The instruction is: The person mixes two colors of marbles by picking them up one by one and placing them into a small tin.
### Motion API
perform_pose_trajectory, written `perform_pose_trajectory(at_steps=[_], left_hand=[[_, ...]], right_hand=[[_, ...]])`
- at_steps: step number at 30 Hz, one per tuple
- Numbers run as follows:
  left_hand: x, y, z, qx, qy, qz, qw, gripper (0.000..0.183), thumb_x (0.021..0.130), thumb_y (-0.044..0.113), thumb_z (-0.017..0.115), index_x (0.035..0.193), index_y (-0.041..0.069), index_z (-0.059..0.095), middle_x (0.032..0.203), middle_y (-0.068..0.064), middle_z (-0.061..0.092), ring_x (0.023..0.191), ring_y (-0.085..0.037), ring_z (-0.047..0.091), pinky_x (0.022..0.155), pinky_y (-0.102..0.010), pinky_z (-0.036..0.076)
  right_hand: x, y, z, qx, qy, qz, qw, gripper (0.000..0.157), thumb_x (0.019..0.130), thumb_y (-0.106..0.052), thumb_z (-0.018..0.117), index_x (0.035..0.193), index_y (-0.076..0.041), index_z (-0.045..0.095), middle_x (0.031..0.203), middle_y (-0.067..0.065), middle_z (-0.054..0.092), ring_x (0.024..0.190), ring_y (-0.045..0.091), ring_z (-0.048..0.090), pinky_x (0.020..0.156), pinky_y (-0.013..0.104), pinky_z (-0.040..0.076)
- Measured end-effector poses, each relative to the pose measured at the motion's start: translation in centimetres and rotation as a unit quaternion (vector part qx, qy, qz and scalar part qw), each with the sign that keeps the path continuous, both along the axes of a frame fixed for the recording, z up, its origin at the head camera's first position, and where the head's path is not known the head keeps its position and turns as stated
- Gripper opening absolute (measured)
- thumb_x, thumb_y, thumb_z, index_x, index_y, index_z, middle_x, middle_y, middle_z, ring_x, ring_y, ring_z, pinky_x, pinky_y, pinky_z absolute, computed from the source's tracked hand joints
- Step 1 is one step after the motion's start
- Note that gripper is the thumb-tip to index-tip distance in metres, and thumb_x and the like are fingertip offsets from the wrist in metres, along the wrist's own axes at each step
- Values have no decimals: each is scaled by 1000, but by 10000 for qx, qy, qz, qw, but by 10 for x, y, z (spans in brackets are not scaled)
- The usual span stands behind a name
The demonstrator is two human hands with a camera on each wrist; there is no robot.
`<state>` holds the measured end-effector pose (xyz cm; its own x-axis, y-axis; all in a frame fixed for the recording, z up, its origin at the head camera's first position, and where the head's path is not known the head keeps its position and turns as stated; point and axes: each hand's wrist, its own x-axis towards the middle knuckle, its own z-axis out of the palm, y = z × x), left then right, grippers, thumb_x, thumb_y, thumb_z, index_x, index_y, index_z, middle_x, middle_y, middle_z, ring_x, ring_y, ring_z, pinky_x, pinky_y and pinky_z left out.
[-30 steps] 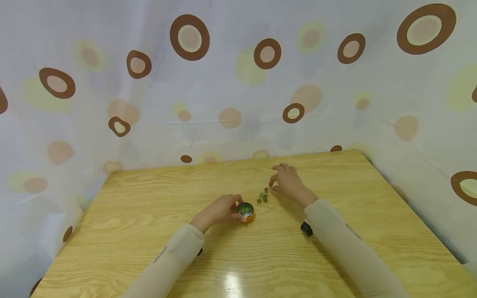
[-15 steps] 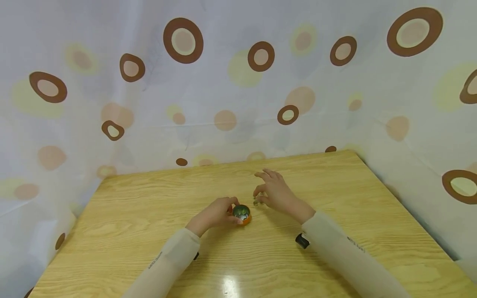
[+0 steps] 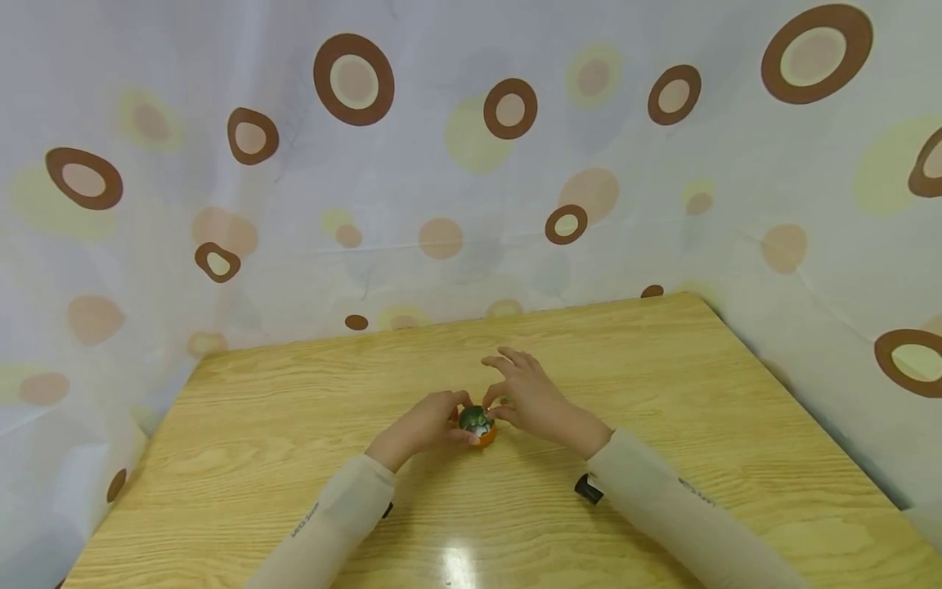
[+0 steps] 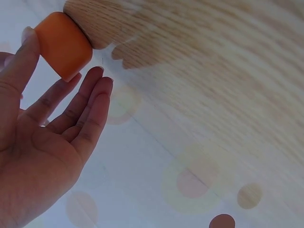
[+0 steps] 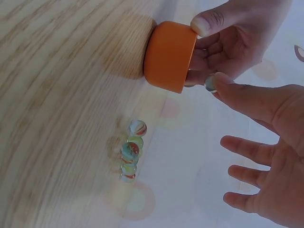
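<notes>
A small orange bowl (image 5: pixel 168 57) stands on the table, and its dark inside holds green and white shapes in the head view. My left hand (image 3: pixel 423 427) grips its rim, thumb on the near side, fingers at the far side; in the left wrist view the same bowl (image 4: pixel 64 45) sits by the thumb. Between thumb and forefinger, my right hand (image 3: pixel 533 401) pinches a glass marble (image 5: pixel 211 83) just over the bowl's opening. Its other fingers (image 5: pixel 247 151) are spread. Several more glass marbles (image 5: pixel 129 151) lie on the table close to the bowl, mostly hidden behind the right hand in the head view.
The wooden table (image 3: pixel 294 393) reaches back to a white curtain (image 3: pixel 412 180) patterned with brown and yellow spots. The curtain also hangs along both sides. A black wrist device (image 3: pixel 589 489) shows under the right sleeve.
My right hand has come left and nearer from the loose marbles to the bowl, bringing one marble. My left hand keeps its hold on the bowl. The head view has shifted slightly.
</notes>
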<state>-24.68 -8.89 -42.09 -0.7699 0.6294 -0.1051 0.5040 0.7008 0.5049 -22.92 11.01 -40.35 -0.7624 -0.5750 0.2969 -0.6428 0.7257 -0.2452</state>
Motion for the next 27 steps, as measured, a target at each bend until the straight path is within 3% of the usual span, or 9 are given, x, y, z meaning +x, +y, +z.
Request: perform_pose_trajectory(at_steps=[16, 27], left_hand=[[1, 0, -1, 91, 29, -93, 9999, 43, 79, 29, 71, 109, 4, 56, 91, -9, 62, 72, -14, 51, 63, -26, 43], [1, 0, -1, 86, -25, 29, 10000, 42, 78, 30, 72, 107, 5, 56, 84, -5, 59, 69, -14, 50, 61, -25, 42]], right_hand=[[-1, -5, -5, 143, -43, 115, 9998, 14, 74, -21, 75, 88, -18, 73, 133, 15, 47, 130, 42, 30, 103, 59, 22], [-14, 9, 2, 71, -23, -330, 9994, 13, 76, -22, 73, 89, -18, 73, 134, 15, 47, 131, 41, 30, 102, 58, 24]])
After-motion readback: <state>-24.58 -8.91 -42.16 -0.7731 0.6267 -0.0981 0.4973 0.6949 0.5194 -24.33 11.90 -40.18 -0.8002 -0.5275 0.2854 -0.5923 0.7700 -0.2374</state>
